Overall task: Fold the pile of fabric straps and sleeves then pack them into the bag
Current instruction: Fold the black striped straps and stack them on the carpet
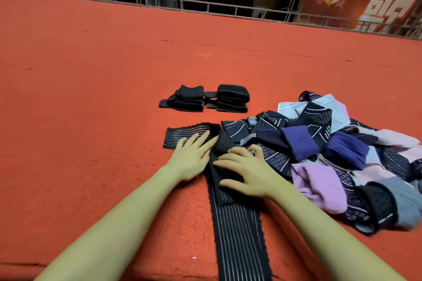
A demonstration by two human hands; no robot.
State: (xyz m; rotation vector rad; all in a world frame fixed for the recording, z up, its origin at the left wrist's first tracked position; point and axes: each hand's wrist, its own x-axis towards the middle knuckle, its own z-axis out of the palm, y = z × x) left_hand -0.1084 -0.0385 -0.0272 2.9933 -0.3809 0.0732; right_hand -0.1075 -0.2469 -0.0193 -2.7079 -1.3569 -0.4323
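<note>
Black pinstriped strap (237, 230) bent on red carpet — two folded stacks (205, 99) beyond, jumbled pile (338, 155) right

Two bare forearms enter from the lower edge, uncovered from the frame's bottom up to the wrists; no sleeve, cuff or glove shows on either; the person's bare left hand (191, 157) carries no ring, watch or band that can be seen; the person's bare right hand (247, 172) is likewise unadorned at fingers and wrist; fingernails on both look short and unpainted, though the frame is too soft to be certain.
</note>
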